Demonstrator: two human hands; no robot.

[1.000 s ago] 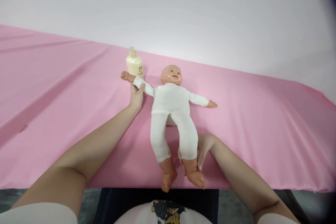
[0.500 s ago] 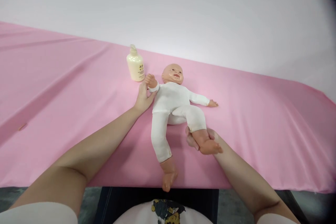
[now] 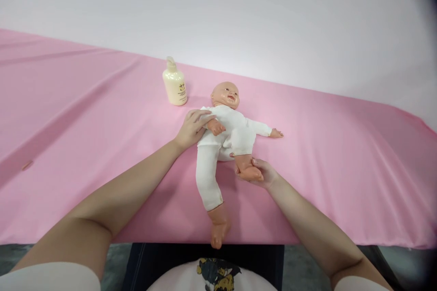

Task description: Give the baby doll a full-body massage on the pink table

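A baby doll [image 3: 227,120] with a bald plastic head and a white cloth body lies on its back, head pointing away from me. My left hand [image 3: 193,128] is closed over the doll's arm on the left side and bends it across the chest, so the plastic fist rests near the belly. Lower down, my right hand [image 3: 261,173] wraps round the shin of the leg on the right, which is raised and bent toward the body. The other leg lies straight, its foot at the table's front edge. The doll's far arm stretches out to the right.
A cream pump bottle [image 3: 175,86] with a small printed picture stands left of the doll's head. Pink cloth [image 3: 85,122] with folds covers the near part of the table, white cloth [image 3: 218,13] the far part. A small pinkish strip [image 3: 27,165] lies far left.
My left hand has brought the doll's arm inward across its chest. My right hand has pushed the held leg up and left, bending it toward the belly.
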